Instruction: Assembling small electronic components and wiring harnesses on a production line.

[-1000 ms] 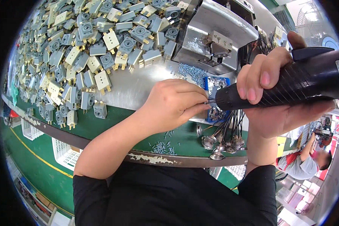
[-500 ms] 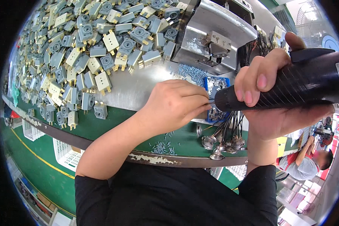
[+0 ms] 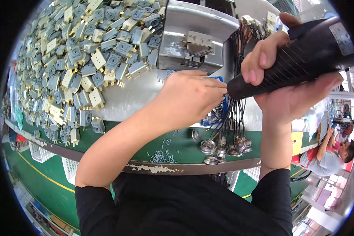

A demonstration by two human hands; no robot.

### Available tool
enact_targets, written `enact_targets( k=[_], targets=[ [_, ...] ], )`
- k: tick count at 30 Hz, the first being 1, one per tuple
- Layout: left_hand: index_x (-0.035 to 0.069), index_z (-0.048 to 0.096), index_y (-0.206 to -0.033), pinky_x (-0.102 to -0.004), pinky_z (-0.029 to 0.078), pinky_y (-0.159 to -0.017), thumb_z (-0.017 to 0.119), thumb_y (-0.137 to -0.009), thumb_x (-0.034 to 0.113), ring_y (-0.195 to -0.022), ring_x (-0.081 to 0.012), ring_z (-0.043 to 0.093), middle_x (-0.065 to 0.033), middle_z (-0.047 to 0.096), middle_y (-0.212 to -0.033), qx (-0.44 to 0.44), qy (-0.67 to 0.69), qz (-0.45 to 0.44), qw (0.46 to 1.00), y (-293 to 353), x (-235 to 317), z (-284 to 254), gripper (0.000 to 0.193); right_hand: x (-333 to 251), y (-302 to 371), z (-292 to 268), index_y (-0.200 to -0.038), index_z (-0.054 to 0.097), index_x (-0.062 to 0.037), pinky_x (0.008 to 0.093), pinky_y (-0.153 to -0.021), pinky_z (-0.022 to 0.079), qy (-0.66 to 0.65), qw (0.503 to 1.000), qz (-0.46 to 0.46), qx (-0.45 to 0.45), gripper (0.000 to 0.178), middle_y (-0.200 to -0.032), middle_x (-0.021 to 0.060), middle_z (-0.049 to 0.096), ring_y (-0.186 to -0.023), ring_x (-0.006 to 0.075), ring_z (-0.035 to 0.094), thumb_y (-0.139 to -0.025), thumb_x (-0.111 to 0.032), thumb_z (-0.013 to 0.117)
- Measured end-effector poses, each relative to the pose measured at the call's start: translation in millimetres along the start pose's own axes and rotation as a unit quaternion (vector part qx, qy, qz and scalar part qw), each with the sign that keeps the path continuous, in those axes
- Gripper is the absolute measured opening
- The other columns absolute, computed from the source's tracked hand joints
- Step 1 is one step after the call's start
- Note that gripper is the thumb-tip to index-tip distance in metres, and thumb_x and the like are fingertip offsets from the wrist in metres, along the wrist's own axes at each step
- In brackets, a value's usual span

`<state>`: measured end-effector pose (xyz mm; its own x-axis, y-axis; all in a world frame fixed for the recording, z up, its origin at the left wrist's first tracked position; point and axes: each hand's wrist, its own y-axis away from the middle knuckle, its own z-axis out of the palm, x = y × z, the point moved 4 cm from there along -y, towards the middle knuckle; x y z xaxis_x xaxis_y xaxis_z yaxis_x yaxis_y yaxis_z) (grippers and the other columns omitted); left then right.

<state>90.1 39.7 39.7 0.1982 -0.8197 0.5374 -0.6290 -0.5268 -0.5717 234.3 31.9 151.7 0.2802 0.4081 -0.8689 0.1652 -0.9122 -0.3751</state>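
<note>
My right hand [image 3: 281, 102] is wrapped round a black, cylindrical power screwdriver [image 3: 299, 59], which lies nearly level with its nose to the left. Right at that nose, my left hand [image 3: 190, 96] is closed with the fingertips pinched together; whatever they hold is hidden. Beneath them is a small blue tray [image 3: 225, 105] of small metal pieces, partly covered by the left hand. Behind the left hand stands a bent sheet-metal fixture [image 3: 175, 37] with a small block mounted on its face. Some small bluish screws [image 3: 164, 74] show beside it.
Grey and cream switch-like blocks with brass terminals [image 3: 86, 70] are heaped on the left. Round metal parts [image 3: 208, 146] on black wires lie near the bench edge [image 3: 177, 168], beside scattered screws [image 3: 160, 157]. A co-worker [image 3: 322, 161] is at the far right.
The view has shifted, so the bench things appear further left. The screwdriver's nose and my left fingertips stay together, now nearer the black wires and covering more of the blue tray.
</note>
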Motion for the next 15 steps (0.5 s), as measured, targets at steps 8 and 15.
enact_targets(
  k=[8,15],
  targets=[
    [0.007,0.076,-0.088,-0.0416,0.06,-0.084,0.081,-0.084,0.017,-0.091,-0.0277,0.075,-0.006,0.078,-0.096,0.036,0.002,-0.013,0.999,-0.8,0.7,-15.0,0.012,2.8,6.7,-7.6,-0.157,0.032,0.0014,0.0354,-0.062,0.048,-0.206,0.975,-0.077,0.005,0.121,-0.088,0.0059,0.055,-0.064,0.0174,0.057,-0.086,-0.096,0.041],
    [0.004,0.074,-0.087,-0.0388,0.059,-0.074,0.083,-0.082,0.009,-0.083,-0.0293,0.075,-0.0083,0.077,-0.091,0.054,0.106,-0.1,0.988,21.7,6.5,-36.3,0.011,-10.0,2.0,3.7,-0.158,0.032,0.0002,0.0354,-0.062,0.048,-0.28,0.956,-0.09,0.01,0.12,-0.088,0.0051,0.054,-0.064,0.0168,0.056,-0.087,-0.096,0.041]
  ],
)
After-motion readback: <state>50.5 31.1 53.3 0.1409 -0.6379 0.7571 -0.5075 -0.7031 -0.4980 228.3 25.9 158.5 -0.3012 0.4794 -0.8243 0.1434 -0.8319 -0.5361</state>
